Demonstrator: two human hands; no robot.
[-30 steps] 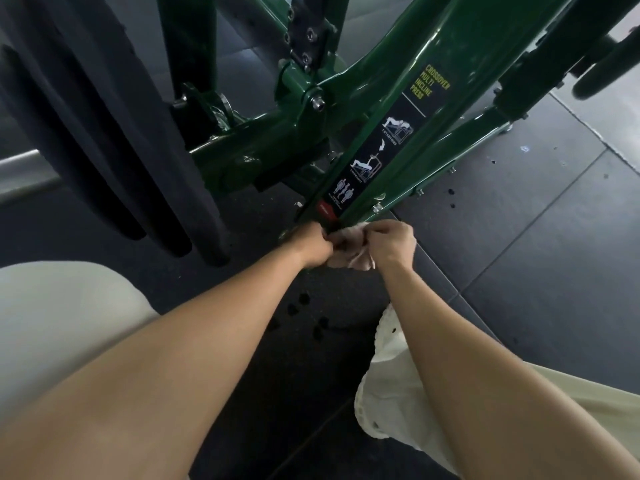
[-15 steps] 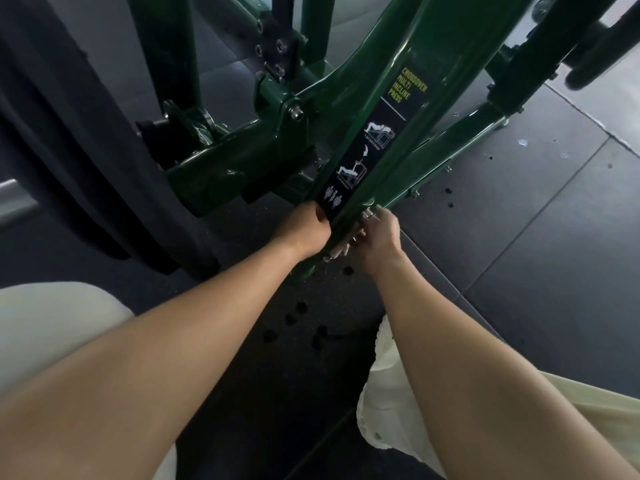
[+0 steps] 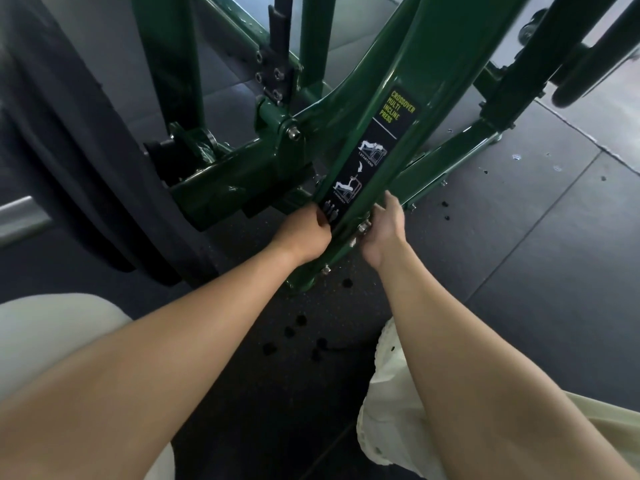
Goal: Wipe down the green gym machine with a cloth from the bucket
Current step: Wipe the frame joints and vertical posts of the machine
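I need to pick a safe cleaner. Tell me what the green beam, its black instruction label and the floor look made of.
The green beam: metal, likely steel tube, under glossy green paint; it shows sharp bright reflections and bolted joints. The label: thin printed sticker, probably vinyl, lying flat with a semi-matte face. The floor: matte dark tiles, probably rubber, with speckled grain and straight seams.

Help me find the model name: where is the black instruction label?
Centre of the head view: the black instruction label runs down the slanted green beam, its lower end between the left hand and right hand.
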